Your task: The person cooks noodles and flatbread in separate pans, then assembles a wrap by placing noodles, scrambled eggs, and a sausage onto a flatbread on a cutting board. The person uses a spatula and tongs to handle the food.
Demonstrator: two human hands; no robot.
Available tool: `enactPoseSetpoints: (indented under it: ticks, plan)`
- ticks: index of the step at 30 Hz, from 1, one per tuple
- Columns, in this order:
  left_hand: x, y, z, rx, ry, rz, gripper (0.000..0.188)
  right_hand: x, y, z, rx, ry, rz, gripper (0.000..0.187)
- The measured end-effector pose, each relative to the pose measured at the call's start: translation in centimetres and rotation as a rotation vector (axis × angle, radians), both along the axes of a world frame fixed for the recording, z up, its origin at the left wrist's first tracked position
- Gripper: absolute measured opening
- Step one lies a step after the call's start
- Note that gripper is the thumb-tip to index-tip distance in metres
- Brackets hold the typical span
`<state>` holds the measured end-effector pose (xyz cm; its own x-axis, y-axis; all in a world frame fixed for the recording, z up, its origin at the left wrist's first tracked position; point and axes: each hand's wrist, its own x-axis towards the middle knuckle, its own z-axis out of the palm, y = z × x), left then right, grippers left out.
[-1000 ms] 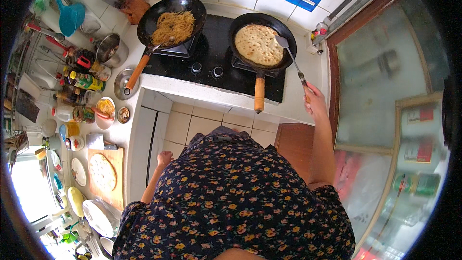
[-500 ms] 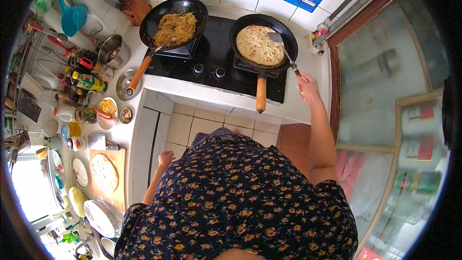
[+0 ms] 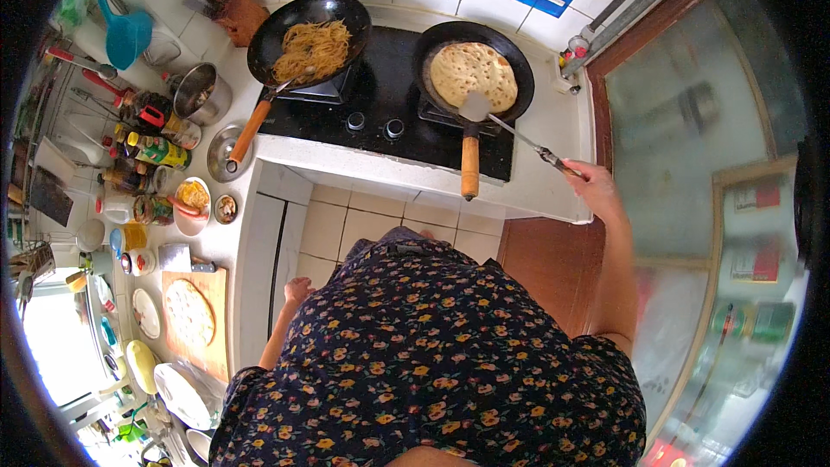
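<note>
A browned round flatbread (image 3: 467, 72) lies in the black frying pan (image 3: 517, 45) on the right burner, nearer its far side. My right hand (image 3: 595, 185), to the right of the pan's wooden handle, is closed around the handle of a metal spatula (image 3: 475, 106). The spatula slants leftward, and its blade is over the pan's near edge, by the bread's near rim. Beside my left side, away from the stove, my left hand (image 3: 298, 290) hangs with fingers loosely curled and no object visible in it.
A black wok (image 3: 358, 39) of noodles (image 3: 313, 50) occupies the left burner. Bottles, a metal pot (image 3: 202, 93) and a bowl (image 3: 191, 225) crowd the left counter. There, a cleaver (image 3: 175, 257) lies near a cutting board (image 3: 218, 329) with another flatbread. Glass panels (image 3: 683, 156) stand to the right.
My right hand has moved right and toward me. The spatula blade has slid from the bread's right part to the pan's near edge. The bread sits slightly farther right in the pan.
</note>
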<state>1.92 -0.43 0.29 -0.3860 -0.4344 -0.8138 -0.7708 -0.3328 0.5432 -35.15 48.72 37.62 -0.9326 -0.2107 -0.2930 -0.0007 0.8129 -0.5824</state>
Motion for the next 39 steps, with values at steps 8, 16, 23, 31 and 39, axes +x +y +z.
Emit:
enactPoseSetpoints:
  ticks: [8, 16, 23, 31, 39]
  plan:
    - [-3.4, 2.2, 6.2, -0.078, -0.071, -0.08, 0.022, 0.2, 2.5, -0.8, -0.215, -0.093, -0.346, 0.03]
    - [-3.3, 2.6, 7.4, -0.108, -0.13, -0.091, 0.02, -0.3, -1.4, -7.5, -1.011, -0.48, -0.564, 0.034]
    - [-1.4, 1.8, 5.3, -0.022, -0.036, -0.018, 0.022, -3.6, -4.0, -10.1, -0.859, -0.399, -0.455, 0.034]
    - [-1.4, 2.1, 3.4, 0.029, 0.024, -0.059, 0.025, -3.2, -2.3, -3.7, -0.226, -0.18, -0.256, 0.035]
    - [-9.2, 3.1, 3.1, 0.073, 0.13, -0.185, 0.022, -1.4, 0.0, -1.9, -0.068, -0.149, -0.1, 0.033]
